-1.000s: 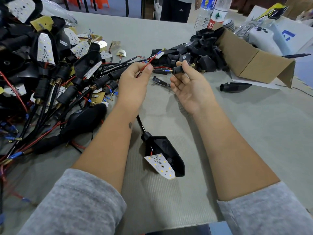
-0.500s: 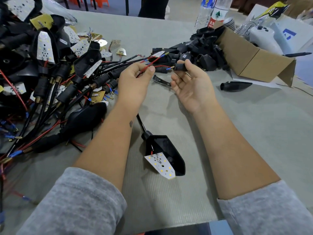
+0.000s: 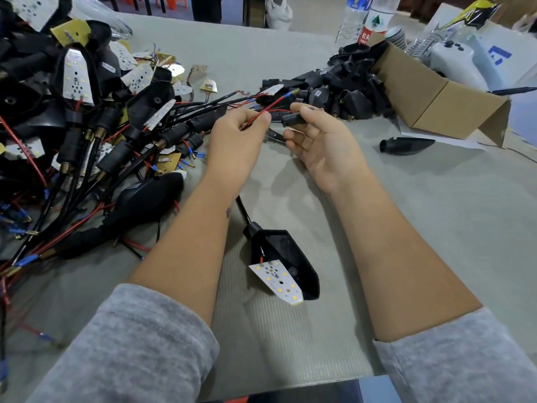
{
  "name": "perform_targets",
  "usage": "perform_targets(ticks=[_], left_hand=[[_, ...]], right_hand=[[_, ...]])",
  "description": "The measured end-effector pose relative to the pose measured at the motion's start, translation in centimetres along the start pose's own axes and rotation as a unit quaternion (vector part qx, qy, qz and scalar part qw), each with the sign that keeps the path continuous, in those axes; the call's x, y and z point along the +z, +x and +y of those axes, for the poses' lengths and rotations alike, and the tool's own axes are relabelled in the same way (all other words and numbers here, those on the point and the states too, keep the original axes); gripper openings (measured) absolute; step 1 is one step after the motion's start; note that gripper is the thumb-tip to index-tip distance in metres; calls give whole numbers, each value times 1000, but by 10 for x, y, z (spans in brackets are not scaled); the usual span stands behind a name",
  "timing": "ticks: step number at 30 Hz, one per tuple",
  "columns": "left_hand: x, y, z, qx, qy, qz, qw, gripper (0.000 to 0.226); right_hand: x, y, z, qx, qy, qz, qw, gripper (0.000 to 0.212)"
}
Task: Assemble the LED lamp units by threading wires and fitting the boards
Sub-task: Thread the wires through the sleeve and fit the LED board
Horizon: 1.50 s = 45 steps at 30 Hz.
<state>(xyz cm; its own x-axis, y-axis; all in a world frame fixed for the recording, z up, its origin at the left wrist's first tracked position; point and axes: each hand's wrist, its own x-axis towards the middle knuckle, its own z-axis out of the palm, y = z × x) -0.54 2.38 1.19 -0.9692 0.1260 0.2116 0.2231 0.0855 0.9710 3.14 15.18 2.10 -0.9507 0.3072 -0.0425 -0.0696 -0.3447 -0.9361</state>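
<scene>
Closer together now, the left hand (image 3: 235, 138) pinches a thin red wire (image 3: 268, 107) while the right hand (image 3: 322, 144) fingers clamp a small black tubular sleeve (image 3: 293, 120) above the grey textured worktop (image 3: 421, 216).

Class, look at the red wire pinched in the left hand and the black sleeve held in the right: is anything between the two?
Nothing visible. The left hand pinches the red wire right beside the black sleeve in the right hand.

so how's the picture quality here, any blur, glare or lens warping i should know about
Head view: light is soft and even, with faint shadows under the forearms; the cardboard box and water bottles lean and bend near the edge, typical wide-angle distortion; the left hand, red wire and LED board look sharp; the far background is softer; no strong glare.
</scene>
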Motion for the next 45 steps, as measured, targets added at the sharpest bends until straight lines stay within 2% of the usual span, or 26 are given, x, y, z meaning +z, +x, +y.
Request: perform_targets(ticks=[6, 16, 21, 25, 29, 35, 41, 45], left_hand=[[0, 2, 8, -85, -74, 16, 993, 26], [3, -3, 7, -53, -22, -23, 998, 19], [9, -7, 7, -16, -16, -62, 998, 18], [9, -5, 3, 4, -1, -33, 999, 11], [6, -4, 3, 5, -33, -4, 999, 15], [4, -6, 3, 7, -82, -15, 996, 16], [7, -5, 9, -52, -117, 0, 992, 20], [5, -3, 9, -59, -116, 13, 991, 23]], right_hand=[[0, -1, 0, -3, 11, 10, 1000, 10], [-1, 0, -2, -8, 27, 28, 999, 7], [1, -2, 1, -26, -23, -2, 999, 13], [4, -2, 1, -26, -29, 0, 999, 13], [5, -1, 2, -26, -28, 12, 999, 6], [4, -1, 2, -29, -38, 1, 999, 4], [3, 1, 4, -38, -49, 1, 998, 7], [4, 3, 5, -37, -48, 4, 998, 6]])
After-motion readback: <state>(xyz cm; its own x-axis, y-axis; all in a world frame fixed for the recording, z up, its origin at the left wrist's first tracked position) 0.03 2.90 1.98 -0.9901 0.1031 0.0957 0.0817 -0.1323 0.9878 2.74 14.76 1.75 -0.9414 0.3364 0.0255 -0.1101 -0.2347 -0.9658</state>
